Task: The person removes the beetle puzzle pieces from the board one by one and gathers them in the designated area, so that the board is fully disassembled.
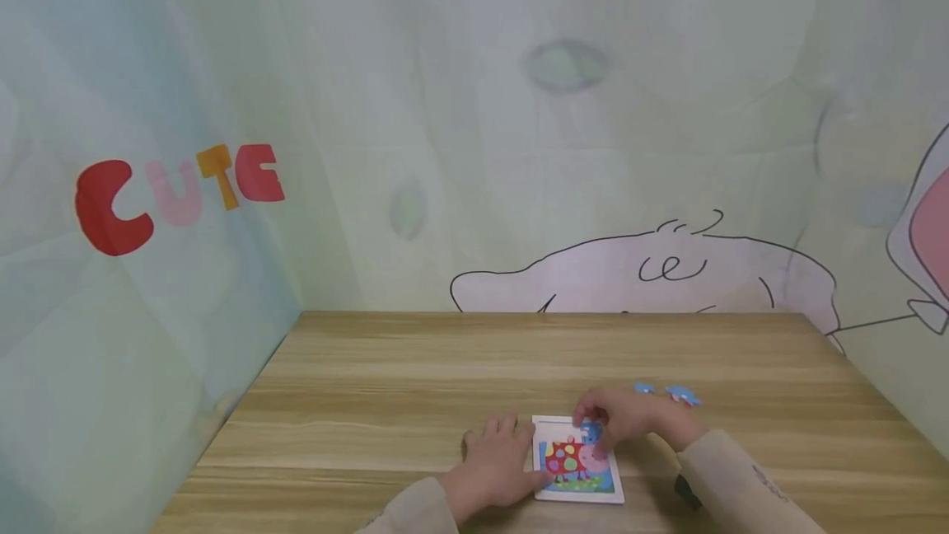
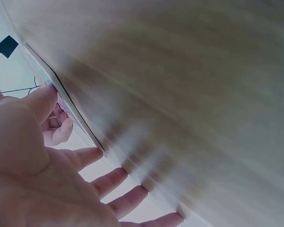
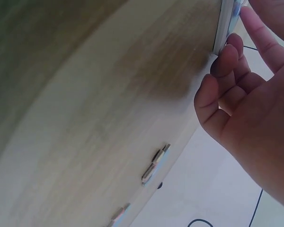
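Note:
A jigsaw puzzle of a red spotted animal with a pink face (image 1: 569, 461) lies in a white-edged tray (image 1: 578, 498); bare white shows along its upper left. My left hand (image 1: 495, 461) rests at the tray's left side, thumb over its lower left edge, fingers spread on the table. In the left wrist view those fingers (image 2: 128, 201) reach straight out. My right hand (image 1: 626, 420) is over the upper right, thumb and forefinger spread at a blue puzzle piece (image 1: 591, 433); I cannot tell whether they pinch it. Its other fingers (image 3: 227, 61) are curled beside the tray.
Two loose blue puzzle pieces, one larger (image 1: 682, 395) and one smaller (image 1: 644, 387), lie behind the right wrist. A dark object (image 1: 687, 491) shows by the right sleeve (image 1: 730, 472). Printed cloth (image 1: 415, 105) stands behind the wooden table (image 1: 385, 402).

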`<control>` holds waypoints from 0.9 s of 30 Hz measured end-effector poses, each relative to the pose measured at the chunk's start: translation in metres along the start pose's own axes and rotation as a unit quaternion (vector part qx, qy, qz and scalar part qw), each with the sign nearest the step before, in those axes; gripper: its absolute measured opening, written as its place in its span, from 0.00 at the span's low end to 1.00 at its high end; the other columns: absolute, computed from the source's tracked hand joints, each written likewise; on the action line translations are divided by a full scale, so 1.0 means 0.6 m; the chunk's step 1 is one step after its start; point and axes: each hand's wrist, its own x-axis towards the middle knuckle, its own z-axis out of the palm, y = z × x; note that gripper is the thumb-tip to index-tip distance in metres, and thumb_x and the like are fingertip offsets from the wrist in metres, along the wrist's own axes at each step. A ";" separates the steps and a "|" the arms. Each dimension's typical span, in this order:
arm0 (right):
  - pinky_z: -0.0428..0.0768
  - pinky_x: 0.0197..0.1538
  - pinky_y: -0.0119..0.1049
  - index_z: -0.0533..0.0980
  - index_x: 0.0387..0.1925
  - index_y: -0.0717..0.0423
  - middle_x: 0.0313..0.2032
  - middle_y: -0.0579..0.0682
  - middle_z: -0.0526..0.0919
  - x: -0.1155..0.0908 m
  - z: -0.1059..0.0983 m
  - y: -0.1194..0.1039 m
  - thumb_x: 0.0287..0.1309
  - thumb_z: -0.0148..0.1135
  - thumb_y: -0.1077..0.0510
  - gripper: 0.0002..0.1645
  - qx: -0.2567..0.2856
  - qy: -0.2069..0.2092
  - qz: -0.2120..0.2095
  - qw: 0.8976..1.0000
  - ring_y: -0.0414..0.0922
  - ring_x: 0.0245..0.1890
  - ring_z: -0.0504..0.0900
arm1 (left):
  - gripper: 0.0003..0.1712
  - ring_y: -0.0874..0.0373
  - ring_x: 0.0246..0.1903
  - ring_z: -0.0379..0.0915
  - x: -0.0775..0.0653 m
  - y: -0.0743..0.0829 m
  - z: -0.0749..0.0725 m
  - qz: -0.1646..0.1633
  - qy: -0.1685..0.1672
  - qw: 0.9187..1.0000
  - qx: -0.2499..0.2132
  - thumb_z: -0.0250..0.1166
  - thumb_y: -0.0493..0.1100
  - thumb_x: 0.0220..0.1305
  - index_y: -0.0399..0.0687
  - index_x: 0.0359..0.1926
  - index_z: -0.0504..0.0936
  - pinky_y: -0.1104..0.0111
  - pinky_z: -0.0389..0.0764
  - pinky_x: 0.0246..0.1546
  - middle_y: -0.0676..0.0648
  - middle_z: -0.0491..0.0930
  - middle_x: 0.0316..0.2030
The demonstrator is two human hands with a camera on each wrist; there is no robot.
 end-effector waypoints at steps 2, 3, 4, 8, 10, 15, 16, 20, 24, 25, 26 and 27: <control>0.71 0.41 0.36 0.77 0.39 0.46 0.35 0.43 0.73 0.001 0.000 -0.001 0.40 0.75 0.64 0.22 -0.006 0.000 0.001 1.000 0.44 0.38 0.69 | 0.45 0.43 0.59 0.62 0.001 0.000 0.000 0.000 -0.002 1.000 -0.001 0.62 0.70 0.55 0.48 0.66 0.69 0.36 0.66 0.50 0.41 0.68 0.60; 0.71 0.41 0.36 0.77 0.39 0.46 0.35 0.43 0.73 0.001 0.000 -0.002 0.40 0.75 0.64 0.22 -0.008 0.000 0.003 1.000 0.44 0.38 0.69 | 0.46 0.43 0.59 0.62 0.002 -0.001 0.001 0.000 -0.002 1.000 0.000 0.62 0.70 0.55 0.48 0.67 0.69 0.36 0.66 0.50 0.41 0.68 0.60; 0.71 0.41 0.37 0.77 0.38 0.45 0.35 0.43 0.73 0.001 -0.001 -0.003 0.40 0.75 0.64 0.22 -0.010 0.000 0.006 1.000 0.44 0.38 0.69 | 0.46 0.43 0.59 0.62 0.002 0.000 0.001 0.000 -0.003 1.000 0.000 0.62 0.70 0.55 0.48 0.67 0.69 0.36 0.66 0.50 0.41 0.68 0.61; 0.71 0.40 0.36 0.76 0.38 0.45 0.34 0.44 0.73 0.001 -0.002 -0.004 0.39 0.76 0.63 0.22 -0.013 0.003 0.007 1.000 0.44 0.36 0.69 | 0.45 0.43 0.59 0.62 0.002 0.000 0.001 0.000 -0.003 1.000 -0.001 0.62 0.70 0.55 0.48 0.66 0.69 0.37 0.66 0.50 0.41 0.68 0.61; 0.71 0.40 0.35 0.76 0.38 0.45 0.33 0.44 0.72 0.001 -0.002 -0.003 0.39 0.76 0.63 0.22 -0.014 0.004 0.004 1.000 0.44 0.36 0.69 | 0.45 0.44 0.58 0.62 0.002 0.001 0.000 -0.001 -0.003 1.000 -0.001 0.62 0.70 0.55 0.47 0.66 0.69 0.37 0.66 0.50 0.41 0.68 0.60; 0.69 0.39 0.34 0.78 0.37 0.46 0.33 0.44 0.72 0.000 -0.003 -0.001 0.40 0.76 0.62 0.20 -0.019 0.006 -0.013 1.000 0.43 0.36 0.68 | 0.44 0.45 0.59 0.62 -0.001 0.002 -0.003 -0.002 0.000 1.000 0.007 0.62 0.70 0.56 0.48 0.65 0.70 0.38 0.67 0.50 0.42 0.68 0.60; 0.70 0.40 0.34 0.78 0.36 0.46 0.34 0.43 0.72 -0.001 -0.003 -0.001 0.40 0.76 0.62 0.19 -0.022 0.005 -0.017 1.000 0.42 0.36 0.68 | 0.44 0.45 0.59 0.62 -0.001 0.001 -0.003 -0.001 0.001 1.000 0.009 0.62 0.70 0.56 0.48 0.65 0.70 0.38 0.67 0.49 0.42 0.68 0.60; 0.70 0.42 0.35 0.80 0.33 0.43 0.35 0.41 0.72 -0.002 -0.003 -0.003 0.40 0.76 0.61 0.16 -0.037 0.000 -0.021 0.999 0.41 0.38 0.69 | 0.45 0.45 0.59 0.62 -0.002 0.001 -0.002 0.001 0.004 1.000 0.012 0.61 0.70 0.56 0.48 0.66 0.70 0.38 0.67 0.49 0.42 0.68 0.60; 0.70 0.41 0.35 0.79 0.31 0.43 0.35 0.42 0.71 -0.002 -0.003 -0.007 0.41 0.76 0.62 0.15 -0.042 -0.005 -0.014 0.999 0.42 0.37 0.69 | 0.45 0.45 0.59 0.62 0.000 0.000 0.000 0.002 0.005 1.000 0.015 0.61 0.70 0.56 0.48 0.66 0.70 0.39 0.67 0.49 0.42 0.68 0.60; 0.70 0.41 0.35 0.79 0.31 0.43 0.34 0.42 0.70 -0.002 -0.003 -0.007 0.41 0.76 0.62 0.15 -0.044 -0.006 -0.013 0.999 0.42 0.37 0.69 | 0.45 0.45 0.59 0.62 0.000 0.000 0.000 0.002 0.005 1.000 0.015 0.61 0.71 0.56 0.48 0.66 0.70 0.39 0.67 0.49 0.42 0.68 0.60; 0.70 0.41 0.35 0.79 0.30 0.43 0.34 0.42 0.70 -0.002 -0.002 -0.007 0.41 0.76 0.62 0.15 -0.045 -0.006 -0.010 0.999 0.42 0.37 0.69 | 0.45 0.45 0.59 0.62 0.001 0.000 0.001 0.002 0.005 1.000 0.015 0.61 0.71 0.56 0.48 0.66 0.70 0.39 0.67 0.49 0.42 0.68 0.60; 0.70 0.41 0.36 0.79 0.30 0.43 0.34 0.42 0.70 -0.001 -0.002 -0.007 0.42 0.75 0.62 0.15 -0.047 -0.006 -0.007 0.999 0.42 0.37 0.69 | 0.45 0.45 0.59 0.62 0.001 0.000 0.001 0.002 0.005 1.000 0.016 0.61 0.71 0.56 0.48 0.66 0.70 0.38 0.67 0.49 0.42 0.68 0.60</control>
